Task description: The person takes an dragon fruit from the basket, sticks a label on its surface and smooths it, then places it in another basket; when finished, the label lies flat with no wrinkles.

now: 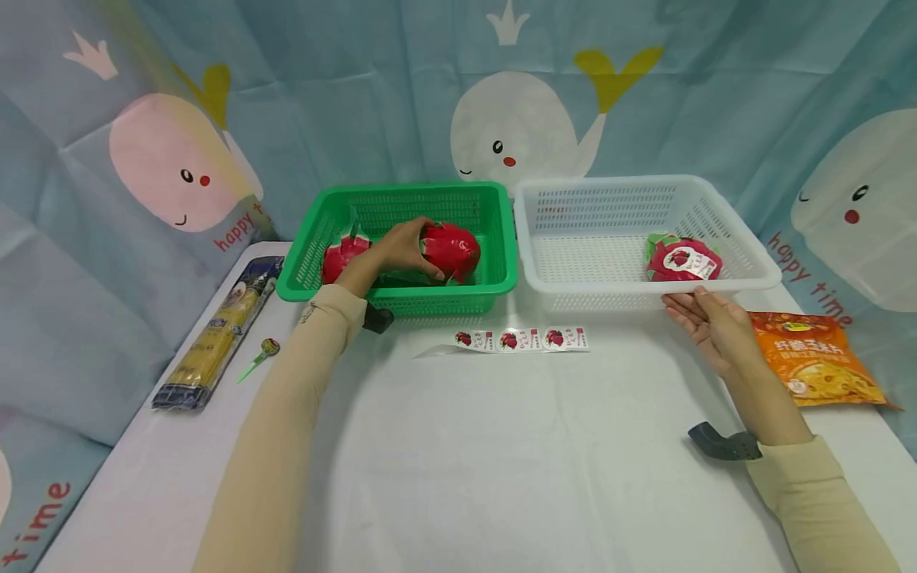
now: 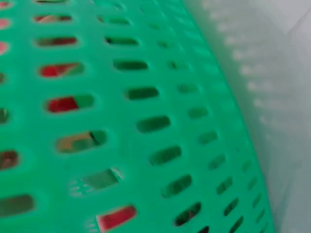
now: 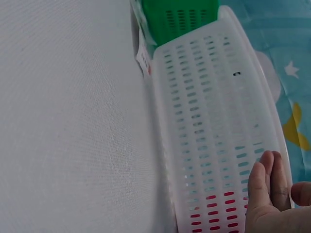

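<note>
Inside the green basket [image 1: 458, 302] my left hand [image 1: 403, 247] grips the left side of a red dragon fruit [image 1: 458, 251]. Another dragon fruit [image 1: 342, 259] lies to its left, partly behind the wrist. The left wrist view is filled by the slotted green wall [image 2: 146, 107], with red showing through some holes. At the white basket [image 1: 595, 286], my right hand [image 1: 712, 322] holds the front rim, thumb at the rim and fingers against the outer wall [image 3: 209, 111]. A dragon fruit [image 1: 684, 259] with a white label sits in this basket's right part.
A strip of dragon fruit stickers [image 1: 523, 340] lies in front of the baskets. To the left are a bag of noodles [image 1: 222, 330] and a lollipop [image 1: 261, 356]. An orange snack bag [image 1: 820, 358] lies beyond my right hand. A whale-print curtain [image 1: 401, 103] hangs behind.
</note>
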The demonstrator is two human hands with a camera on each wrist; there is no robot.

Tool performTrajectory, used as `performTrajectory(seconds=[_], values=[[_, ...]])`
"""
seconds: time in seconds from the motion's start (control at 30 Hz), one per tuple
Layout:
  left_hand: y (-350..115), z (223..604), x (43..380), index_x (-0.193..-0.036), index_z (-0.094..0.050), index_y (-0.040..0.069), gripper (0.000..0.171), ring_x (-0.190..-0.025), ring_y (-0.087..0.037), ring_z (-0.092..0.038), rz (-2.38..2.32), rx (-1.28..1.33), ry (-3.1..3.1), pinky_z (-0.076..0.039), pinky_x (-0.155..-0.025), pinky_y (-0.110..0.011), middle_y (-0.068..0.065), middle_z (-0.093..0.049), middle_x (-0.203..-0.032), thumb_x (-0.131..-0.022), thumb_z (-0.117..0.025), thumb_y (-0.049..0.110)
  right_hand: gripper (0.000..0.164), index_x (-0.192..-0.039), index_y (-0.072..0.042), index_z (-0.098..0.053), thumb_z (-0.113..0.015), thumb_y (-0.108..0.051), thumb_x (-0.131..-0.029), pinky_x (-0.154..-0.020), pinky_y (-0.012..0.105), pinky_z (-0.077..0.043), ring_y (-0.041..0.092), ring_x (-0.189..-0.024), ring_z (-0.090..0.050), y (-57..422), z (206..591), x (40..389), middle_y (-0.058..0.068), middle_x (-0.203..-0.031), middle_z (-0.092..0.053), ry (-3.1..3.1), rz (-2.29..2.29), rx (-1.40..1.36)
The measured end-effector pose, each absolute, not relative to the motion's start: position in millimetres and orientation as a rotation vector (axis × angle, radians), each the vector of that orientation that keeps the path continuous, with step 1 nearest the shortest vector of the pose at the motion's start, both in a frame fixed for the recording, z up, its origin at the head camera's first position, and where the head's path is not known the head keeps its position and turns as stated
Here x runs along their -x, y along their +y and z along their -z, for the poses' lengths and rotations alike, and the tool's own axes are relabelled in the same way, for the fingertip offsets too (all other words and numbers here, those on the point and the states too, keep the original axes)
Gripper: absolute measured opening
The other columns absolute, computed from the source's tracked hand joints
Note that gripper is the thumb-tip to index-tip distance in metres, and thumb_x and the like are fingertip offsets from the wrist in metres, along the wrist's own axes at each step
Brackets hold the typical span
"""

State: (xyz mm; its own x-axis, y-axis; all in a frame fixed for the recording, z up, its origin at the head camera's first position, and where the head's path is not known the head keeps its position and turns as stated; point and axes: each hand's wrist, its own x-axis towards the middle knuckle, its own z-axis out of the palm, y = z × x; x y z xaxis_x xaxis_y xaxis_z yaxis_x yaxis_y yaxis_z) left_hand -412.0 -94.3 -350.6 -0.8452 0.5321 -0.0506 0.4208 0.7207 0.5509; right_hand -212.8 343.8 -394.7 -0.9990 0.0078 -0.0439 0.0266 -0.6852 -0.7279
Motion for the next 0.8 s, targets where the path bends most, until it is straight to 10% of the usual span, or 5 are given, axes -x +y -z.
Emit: performTrajectory(seconds=[0.5, 0.8], values=[[-56.9, 272.4, 307.3, -0.133, -0.042, 0.008, 0.086, -0.113, -0.02, -0.051, -1.181, -0.857, 2.925, -0.053, -0.084, -0.035, -0.007, -0.053, -0.128, -0.064, -0.081, 0.042, 0.025, -0.115, -0.006, -0.058, -0.05, -0.015, -0.093, -0.075, 0.03, -0.055, 0.022, -0.092, -0.068, 340.2, 393.7, 206.3, 0.01, -0.101, -0.07, 1.374, 2.83, -0.104], [-47.2, 339.2, 196.5, -0.125, -0.046, 0.004, 0.088, -0.104, -0.019, -0.056, -0.802, -1.006, 2.993, -0.054, -0.077, -0.034, -0.008, -0.056, -0.117, -0.057, -0.083, 0.047, 0.026, -0.115, -0.005, -0.057, -0.053, -0.016, -0.092, -0.077, 0.031, -0.054, 0.023, -0.092, -0.068, 337.7, 393.2, 209.8, 0.011, -0.1, -0.07, 1.39, 2.835, -0.101]])
